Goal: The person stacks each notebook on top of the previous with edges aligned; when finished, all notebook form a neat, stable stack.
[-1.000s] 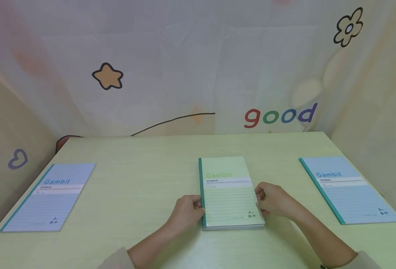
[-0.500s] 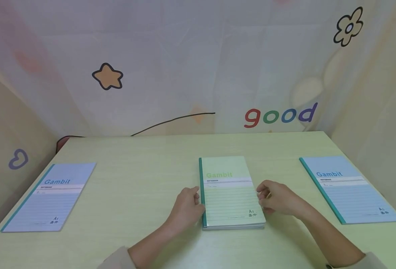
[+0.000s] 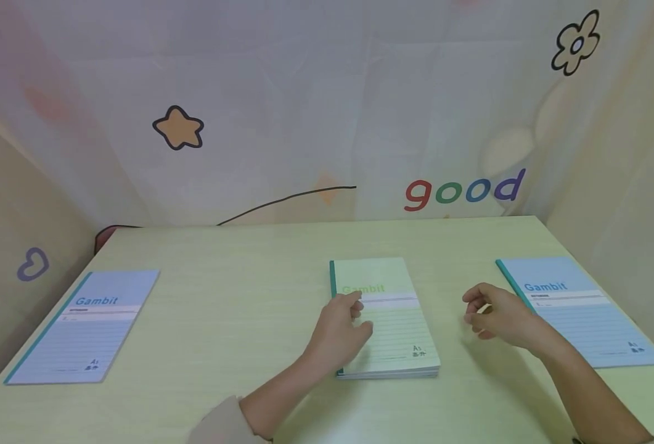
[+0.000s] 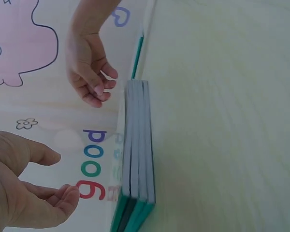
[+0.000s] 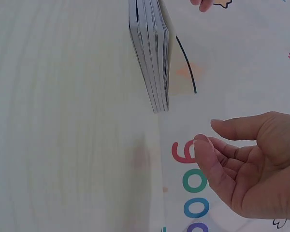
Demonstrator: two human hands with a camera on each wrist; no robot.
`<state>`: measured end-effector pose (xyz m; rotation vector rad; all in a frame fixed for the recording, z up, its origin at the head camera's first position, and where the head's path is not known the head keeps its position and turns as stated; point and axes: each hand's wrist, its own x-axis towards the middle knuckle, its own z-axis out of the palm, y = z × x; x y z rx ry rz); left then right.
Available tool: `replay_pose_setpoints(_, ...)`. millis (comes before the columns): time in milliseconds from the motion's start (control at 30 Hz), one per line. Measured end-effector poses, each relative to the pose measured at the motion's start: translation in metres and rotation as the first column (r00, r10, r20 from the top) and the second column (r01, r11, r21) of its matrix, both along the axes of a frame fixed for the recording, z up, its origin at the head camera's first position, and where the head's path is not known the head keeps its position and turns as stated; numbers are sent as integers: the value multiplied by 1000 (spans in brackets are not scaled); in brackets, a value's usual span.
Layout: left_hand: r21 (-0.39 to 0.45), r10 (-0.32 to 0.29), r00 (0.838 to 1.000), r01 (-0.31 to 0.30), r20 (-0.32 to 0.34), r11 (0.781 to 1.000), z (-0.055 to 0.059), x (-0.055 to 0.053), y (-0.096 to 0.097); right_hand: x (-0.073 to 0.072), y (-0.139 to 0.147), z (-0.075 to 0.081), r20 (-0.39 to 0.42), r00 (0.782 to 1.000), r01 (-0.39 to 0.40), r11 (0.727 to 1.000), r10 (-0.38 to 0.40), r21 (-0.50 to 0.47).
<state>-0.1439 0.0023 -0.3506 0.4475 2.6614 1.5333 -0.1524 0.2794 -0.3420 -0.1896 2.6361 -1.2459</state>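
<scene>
A neat stack of several notebooks lies on the table right of its middle, a pale green "Gambit" cover on top and teal spines to the left. In the left wrist view the pages of the stack show edge-on. My left hand hovers over the stack's left side, thumb and fingers apart and holding nothing. My right hand is in the air between the stack and a blue notebook on the right, its fingers loosely bent around nothing. The right wrist view shows this hand away from the stack.
Another blue notebook lies flat at the table's left side. The light wooden table ends at a printed cloth backdrop with a star, a flower and the word "good".
Both hands have left the sides of the stack. The left hand has risen and shifted right over the cover; the right hand has moved right toward the right blue notebook. The notebooks stay put.
</scene>
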Motion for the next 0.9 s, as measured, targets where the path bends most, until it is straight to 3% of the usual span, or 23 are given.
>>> replay_pose_setpoints(300,53,-74,996,71,57,996,7,0,38,9,47,6,-4,998,63,997,-63,37)
replay_pose_setpoints(567,93,-150,980,139,131,986,10,3,80,16,93,11,-56,993,112,987,-106,116)
replay_pose_setpoints(900,90,-137,969,121,205,989,24,12,139,9,173,-15,-105,974,209,972,-199,104)
